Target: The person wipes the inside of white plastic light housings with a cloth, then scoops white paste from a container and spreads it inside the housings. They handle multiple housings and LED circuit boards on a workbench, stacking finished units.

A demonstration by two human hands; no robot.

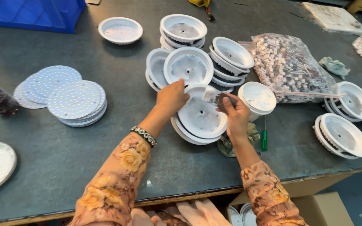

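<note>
The left hand (171,98) rests on the far left rim of a white round lamp shell (201,115) in the middle of the desk (55,167); its fingers are curled down over the rim, gripping the shell to hold it steady. The right hand (236,115) is at the right rim of the same shell; its fingers pinch a small flat scraper (215,99), grey and shiny, with its tip over the shell.

The shell sits on top of one or two more shells just like it; its inside looks bare, with a small hole in the middle. Just right of it stands a white tub of paste (257,98); a green screwdriver (264,140) and a crumpled rag (228,146) lie near the right wrist.

At the far side are more white shells in small stacks (189,62); more wait at the right edge (343,136); their insides look bare too. At the left lie round light boards (75,102) with many tiny dots; they are in piles, well apart from the shells. A clear bag of small white parts (288,67) lies at the far right.

It looks like the work is near its start; no board sits in any shell yet; many shells and boards are left to do.
</note>
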